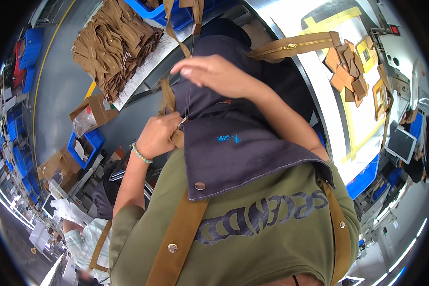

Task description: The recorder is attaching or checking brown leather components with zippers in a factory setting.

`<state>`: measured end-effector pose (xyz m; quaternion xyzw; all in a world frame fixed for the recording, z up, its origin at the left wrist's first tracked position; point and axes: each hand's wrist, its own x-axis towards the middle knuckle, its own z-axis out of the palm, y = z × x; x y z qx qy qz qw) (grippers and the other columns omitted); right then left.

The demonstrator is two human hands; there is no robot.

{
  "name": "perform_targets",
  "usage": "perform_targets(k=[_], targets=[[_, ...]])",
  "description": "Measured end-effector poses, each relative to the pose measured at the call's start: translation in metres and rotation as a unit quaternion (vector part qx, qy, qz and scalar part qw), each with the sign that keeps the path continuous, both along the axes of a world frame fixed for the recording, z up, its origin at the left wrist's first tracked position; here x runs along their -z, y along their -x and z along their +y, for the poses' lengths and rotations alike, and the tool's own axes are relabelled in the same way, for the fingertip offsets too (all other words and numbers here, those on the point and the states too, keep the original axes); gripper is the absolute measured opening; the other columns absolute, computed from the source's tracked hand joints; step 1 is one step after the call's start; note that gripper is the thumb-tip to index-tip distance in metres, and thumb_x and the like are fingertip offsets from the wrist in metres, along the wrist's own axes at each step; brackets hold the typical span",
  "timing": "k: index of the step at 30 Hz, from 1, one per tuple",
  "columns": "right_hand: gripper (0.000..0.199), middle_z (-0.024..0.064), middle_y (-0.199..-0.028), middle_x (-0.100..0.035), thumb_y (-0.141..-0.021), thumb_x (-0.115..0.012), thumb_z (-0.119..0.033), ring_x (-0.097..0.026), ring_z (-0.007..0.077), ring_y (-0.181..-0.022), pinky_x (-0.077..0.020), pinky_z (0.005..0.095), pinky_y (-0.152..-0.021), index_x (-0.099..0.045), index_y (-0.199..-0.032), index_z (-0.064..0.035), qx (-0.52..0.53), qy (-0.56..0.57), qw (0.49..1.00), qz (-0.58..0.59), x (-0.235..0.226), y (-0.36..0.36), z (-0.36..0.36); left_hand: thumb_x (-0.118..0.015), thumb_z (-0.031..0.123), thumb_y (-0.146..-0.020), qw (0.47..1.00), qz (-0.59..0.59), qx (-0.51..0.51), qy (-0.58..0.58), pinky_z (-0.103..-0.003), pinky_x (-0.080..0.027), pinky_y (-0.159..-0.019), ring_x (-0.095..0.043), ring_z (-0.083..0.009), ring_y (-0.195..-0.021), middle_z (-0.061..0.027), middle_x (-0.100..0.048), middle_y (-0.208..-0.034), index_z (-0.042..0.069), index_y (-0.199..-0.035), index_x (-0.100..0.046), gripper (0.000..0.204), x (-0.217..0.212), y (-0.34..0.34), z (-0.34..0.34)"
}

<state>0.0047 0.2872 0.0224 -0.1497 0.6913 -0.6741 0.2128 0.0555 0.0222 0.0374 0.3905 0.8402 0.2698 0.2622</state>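
Note:
My left hand, with a beaded bracelet at its wrist, is closed round a brown fabric strip, which shows above and below the fingers. A small shiny metal piece sits at its fingertips; its kind is unclear. Thin pale threads run upward from there, past my right hand. That hand is above my lap with its fingers stretched out, and I see nothing gripped in it. Below both hands lies my dark apron. A brown strip with a gold zipper stretches from my lap to the white table.
A big pile of brown strips lies on a metal surface at the left, near a blue bin. On the white table are brown leather-like pieces. A cardboard box and blue crate stand left. Another person sits lower left.

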Motion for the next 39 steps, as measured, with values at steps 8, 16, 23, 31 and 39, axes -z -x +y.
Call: perform_targets(k=[8, 16, 23, 31, 39], targets=[[0.035, 0.0163, -0.087, -0.069, -0.103, -0.054, -0.035, -0.066, 0.0394, -0.086, -0.0504, 0.0500, -0.076, -0.065, -0.093, -0.0041, -0.094, -0.258, 0.943, 0.190, 0.000, -0.014, -0.002, -0.082, 0.009, -0.085, 0.943, 0.210, -0.241, -0.092, -0.033, -0.034, -0.049, -0.043, -0.0207, -0.051, -0.0090, -0.042, -0.063, 0.002, -0.072, -0.050, 0.035, -0.019, 0.037, -0.002], [0.038, 0.0126, -0.079, -0.067, -0.106, -0.049, -0.033, -0.066, 0.0391, -0.078, -0.0513, 0.0474, -0.071, -0.063, -0.086, -0.0049, 0.001, -0.288, 0.930, 0.228, -0.009, -0.020, -0.002, -0.057, 0.006, -0.097, 0.919, 0.227, -0.285, -0.151, -0.036, -0.052, -0.080, -0.066, -0.0313, -0.088, -0.0159, -0.068, -0.102, 0.004, -0.109, -0.067, 0.015, 0.004, 0.082, 0.025], [0.036, 0.0161, -0.081, -0.066, -0.107, -0.049, -0.031, -0.065, 0.0393, -0.079, -0.0497, 0.0479, -0.071, -0.063, -0.089, -0.0032, 0.043, -0.198, 0.950, 0.236, -0.012, -0.018, 0.002, -0.055, 0.011, -0.095, 0.960, 0.214, 0.002, -0.182, -0.048, -0.039, -0.113, -0.050, -0.0396, -0.135, -0.0192, -0.060, -0.136, 0.003, -0.136, -0.058, 0.042, 0.023, 0.116, 0.070], [0.030, 0.0187, -0.083, -0.069, -0.104, -0.054, -0.029, -0.067, 0.0400, -0.081, -0.0513, 0.0457, -0.072, -0.069, -0.101, -0.0029, 0.059, -0.120, 0.982, 0.133, -0.006, -0.013, 0.012, -0.059, 0.010, -0.099, 0.931, -0.094, -0.292, -0.198, -0.034, -0.050, -0.075, -0.067, -0.0305, -0.081, -0.0136, -0.067, -0.086, -0.001, -0.116, -0.058, 0.021, 0.061, 0.046, 0.046], [0.034, 0.0191, -0.097, -0.073, -0.103, -0.056, -0.033, -0.068, 0.0399, -0.090, -0.0532, 0.0433, -0.078, -0.068, -0.114, -0.0036, 0.042, -0.071, 0.992, 0.098, 0.007, -0.004, -0.004, -0.076, 0.012, -0.088, 0.955, -0.143, -0.237, -0.102, -0.043, -0.049, -0.065, -0.062, -0.0444, -0.074, -0.0207, -0.066, -0.081, 0.002, -0.096, -0.058, 0.022, 0.032, 0.000, 0.014]])
